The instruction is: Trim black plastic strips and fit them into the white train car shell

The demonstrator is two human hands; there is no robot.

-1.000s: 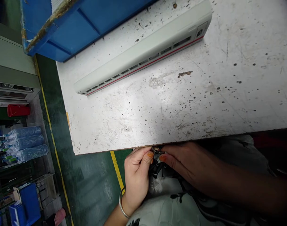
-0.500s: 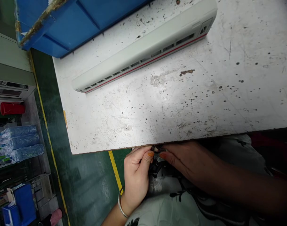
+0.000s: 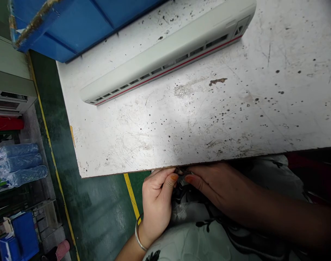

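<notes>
My left hand point(image 3: 157, 199) and my right hand point(image 3: 211, 181) meet at the near edge of the white table, low over my lap. Thumb and fingers of each are pinched together around something small and dark between them. Its kind is too hidden to tell. Patterned grey and black cloth point(image 3: 192, 235) lies right below both hands. Farther up on the table rests a long white model train car shell point(image 3: 160, 58), with a row of window openings and a red stripe along its side. Neither hand touches it.
A blue plastic bin point(image 3: 81, 29) stands at the table's back left. The white table point(image 3: 127, 137) has a scratched, speckled top. To the left, past the green floor point(image 3: 97, 206), are wrapped clear bottles point(image 3: 21, 159), a red container point(image 3: 9, 123) and blue boxes point(image 3: 24, 235).
The view has shifted slightly, so the bin and shelf things sit a little farther left. Both hands keep nearly the same pinch at the table edge.
</notes>
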